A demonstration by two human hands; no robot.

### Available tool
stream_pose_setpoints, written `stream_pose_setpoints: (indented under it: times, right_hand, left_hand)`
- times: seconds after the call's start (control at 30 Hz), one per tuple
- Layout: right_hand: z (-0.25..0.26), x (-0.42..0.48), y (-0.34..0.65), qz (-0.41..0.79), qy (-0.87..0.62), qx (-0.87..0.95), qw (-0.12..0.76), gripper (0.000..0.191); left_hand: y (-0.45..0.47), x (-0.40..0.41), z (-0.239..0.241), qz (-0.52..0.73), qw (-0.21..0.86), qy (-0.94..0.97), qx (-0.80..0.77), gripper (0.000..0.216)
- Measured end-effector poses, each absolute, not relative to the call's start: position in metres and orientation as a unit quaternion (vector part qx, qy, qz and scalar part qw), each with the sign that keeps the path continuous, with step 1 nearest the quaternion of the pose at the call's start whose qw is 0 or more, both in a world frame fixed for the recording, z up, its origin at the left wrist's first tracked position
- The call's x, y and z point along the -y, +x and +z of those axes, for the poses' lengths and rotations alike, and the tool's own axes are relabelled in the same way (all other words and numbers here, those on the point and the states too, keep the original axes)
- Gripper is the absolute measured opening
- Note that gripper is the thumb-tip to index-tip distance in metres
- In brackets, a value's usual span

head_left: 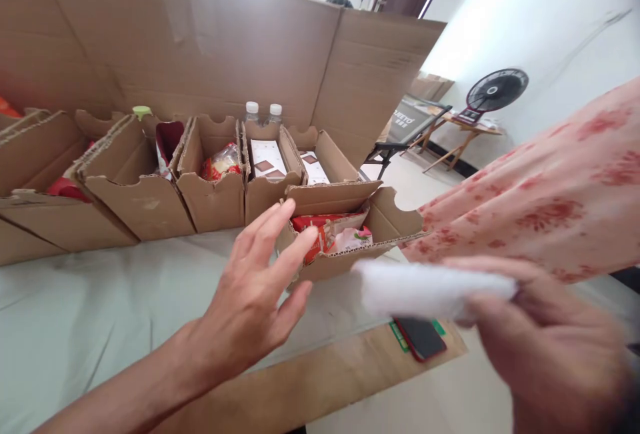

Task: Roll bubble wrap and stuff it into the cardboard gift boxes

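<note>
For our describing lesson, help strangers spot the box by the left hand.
Find the cardboard panel, then the row of boxes before it. The box stands in front of the row's right end. Unlike its neighbours, it sits crosswise, holding red packets.

The white roll [425,289] looks matt, the boxes [343,263] rough-edged corrugated cardboard.

A: R hand [550,341]?
B: Gripping white roll [425,291], bit blurry, above phone [423,339].
A: L hand [255,287]?
B: Splayed, nr front box [395,217] w/ red pkt [326,237] inside.
A: Behind?
B: Row of boxes [210,204], 2 btls [275,114], tall cardbd [260,41]; fan [497,91] far R.
</note>
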State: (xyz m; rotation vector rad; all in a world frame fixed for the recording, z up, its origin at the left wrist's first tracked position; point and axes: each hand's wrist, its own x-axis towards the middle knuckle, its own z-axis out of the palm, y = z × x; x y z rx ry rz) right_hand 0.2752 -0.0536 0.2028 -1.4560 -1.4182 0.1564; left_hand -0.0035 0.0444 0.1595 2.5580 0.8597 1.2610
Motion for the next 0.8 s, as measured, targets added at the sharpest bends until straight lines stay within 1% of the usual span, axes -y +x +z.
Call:
stream_pose_setpoints:
  times: [0.03, 0.07, 0.1, 0.13, 0.2, 0.23, 0.3, 0.33, 0.4, 0.47, 0.6, 0.67, 0.73, 0.8]
  right_hand:
    - [0.212, 0.047, 0.285, 0.015, -0.624, 0.551, 0.554, 0.019]
    - [0.22, 0.04, 0.294, -0.024, -0.636, 0.531, 0.559, 0.023]
    - [0.228, 0.032, 0.3, -0.051, -0.647, 0.539, 0.538, 0.026]
    - [0.235, 0.024, 0.306, -0.07, -0.657, 0.569, 0.49, 0.029]
    - [0.248, 0.006, 0.314, -0.082, -0.657, 0.661, 0.353, 0.038]
    - [0.253, -0.003, 0.316, -0.071, -0.646, 0.704, 0.287, 0.042]
    - [0.259, -0.02, 0.316, -0.031, -0.606, 0.768, 0.203, 0.048]
    - [0.261, -0.028, 0.313, -0.007, -0.591, 0.786, 0.181, 0.046]
    - [0.264, -0.042, 0.303, 0.041, -0.578, 0.798, 0.163, 0.037]
    - [0.264, -0.052, 0.29, 0.088, -0.579, 0.794, 0.166, 0.027]
    - [0.254, -0.064, 0.264, 0.163, -0.552, 0.8, 0.17, 0.019]
    - [0.241, -0.069, 0.254, 0.173, -0.541, 0.812, 0.133, 0.02]
    - [0.226, -0.074, 0.245, 0.175, -0.527, 0.829, 0.07, 0.021]
    - [0.211, -0.079, 0.239, 0.175, -0.509, 0.843, 0.019, 0.014]
  left_hand:
    - [0.008, -0.049, 0.161, 0.418, 0.083, 0.861, -0.278, 0.047]
    - [0.017, -0.05, 0.159, 0.412, 0.089, 0.866, -0.268, 0.038]
    - [0.025, -0.051, 0.156, 0.409, 0.094, 0.871, -0.256, 0.03]
    - [0.03, -0.049, 0.152, 0.409, 0.099, 0.874, -0.244, 0.025]
    - [0.034, -0.045, 0.143, 0.42, 0.104, 0.873, -0.227, 0.023]
    - [0.034, -0.043, 0.139, 0.426, 0.106, 0.87, -0.224, 0.024]
    - [0.033, -0.041, 0.134, 0.434, 0.116, 0.865, -0.225, 0.026]
    - [0.032, -0.041, 0.132, 0.44, 0.121, 0.861, -0.224, 0.027]
    - [0.032, -0.042, 0.131, 0.454, 0.129, 0.853, -0.222, 0.031]
    - [0.034, -0.043, 0.13, 0.468, 0.131, 0.846, -0.22, 0.033]
    - [0.037, -0.042, 0.128, 0.475, 0.132, 0.842, -0.221, 0.032]
    - [0.037, -0.041, 0.127, 0.474, 0.135, 0.841, -0.225, 0.031]
    - [0.036, -0.041, 0.126, 0.47, 0.138, 0.841, -0.23, 0.03]
    - [0.036, -0.041, 0.126, 0.468, 0.138, 0.842, -0.231, 0.03]
